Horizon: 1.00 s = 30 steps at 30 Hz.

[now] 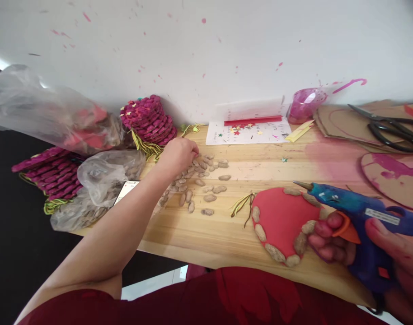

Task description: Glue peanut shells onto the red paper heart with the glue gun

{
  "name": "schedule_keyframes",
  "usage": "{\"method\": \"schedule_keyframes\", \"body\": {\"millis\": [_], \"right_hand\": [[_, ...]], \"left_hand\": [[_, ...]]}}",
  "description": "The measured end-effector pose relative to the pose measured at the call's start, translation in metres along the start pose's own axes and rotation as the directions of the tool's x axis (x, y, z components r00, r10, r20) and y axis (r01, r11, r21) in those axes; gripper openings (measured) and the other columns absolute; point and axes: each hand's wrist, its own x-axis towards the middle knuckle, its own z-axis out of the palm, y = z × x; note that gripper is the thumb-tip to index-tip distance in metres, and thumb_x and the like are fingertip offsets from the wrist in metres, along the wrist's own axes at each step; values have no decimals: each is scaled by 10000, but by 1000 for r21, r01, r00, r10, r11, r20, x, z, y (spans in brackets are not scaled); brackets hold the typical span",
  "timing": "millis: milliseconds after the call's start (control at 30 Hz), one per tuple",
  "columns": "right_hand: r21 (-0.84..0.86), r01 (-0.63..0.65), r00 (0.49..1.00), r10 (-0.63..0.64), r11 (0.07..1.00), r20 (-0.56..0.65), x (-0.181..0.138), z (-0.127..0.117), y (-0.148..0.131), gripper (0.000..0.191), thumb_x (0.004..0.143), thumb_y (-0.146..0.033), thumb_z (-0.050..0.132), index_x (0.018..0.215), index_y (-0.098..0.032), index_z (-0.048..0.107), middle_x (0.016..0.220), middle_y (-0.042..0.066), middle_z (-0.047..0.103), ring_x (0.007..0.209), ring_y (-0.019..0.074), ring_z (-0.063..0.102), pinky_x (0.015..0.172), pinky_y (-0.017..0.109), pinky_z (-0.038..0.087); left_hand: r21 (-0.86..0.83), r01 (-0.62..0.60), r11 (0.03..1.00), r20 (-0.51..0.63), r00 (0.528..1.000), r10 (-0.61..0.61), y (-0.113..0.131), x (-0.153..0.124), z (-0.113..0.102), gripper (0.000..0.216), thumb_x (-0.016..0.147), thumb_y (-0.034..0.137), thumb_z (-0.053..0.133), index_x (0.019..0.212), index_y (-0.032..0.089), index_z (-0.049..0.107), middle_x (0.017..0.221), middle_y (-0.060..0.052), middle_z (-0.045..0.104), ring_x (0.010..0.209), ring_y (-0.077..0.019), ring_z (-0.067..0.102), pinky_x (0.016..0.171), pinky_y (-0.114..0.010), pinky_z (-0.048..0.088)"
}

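My right hand (342, 239) grips a blue hot glue gun (355, 203), fingers curled at its orange trigger. The nozzle points left, above the edge of a red heart-shaped piece (281, 216). Peanuts in their shells line much of the heart's rim, and yellow and brown yarn strands (243, 207) stick out on its left. My left hand (180, 155) is over a scatter of unshelled peanuts (199, 169), its fingers curled down and closed. Whatever lies between its fingertips is hidden.
Magenta braided yarn pieces (148, 119) and plastic bags (108, 176) sit at left, with a phone (125, 192) beneath my forearm. Along the wall are a paper with star sequins (215, 133), a pink-stained cup (304, 104), cardboard (335, 119) and black scissors (392, 131).
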Motion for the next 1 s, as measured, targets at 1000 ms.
{"method": "schedule_keyframes", "body": {"millis": [1000], "right_hand": [[-6,110,963,-105,994,250,-15,14,1,303,767,-481,848,873,-214,751,914,83,744,883,272,764,757,331,669]], "left_hand": [[-774,132,620,120,991,-60,71,-75,-21,119,754,310,803,829,218,817,769,-25,780,706,-184,700,671,-301,538]]}}
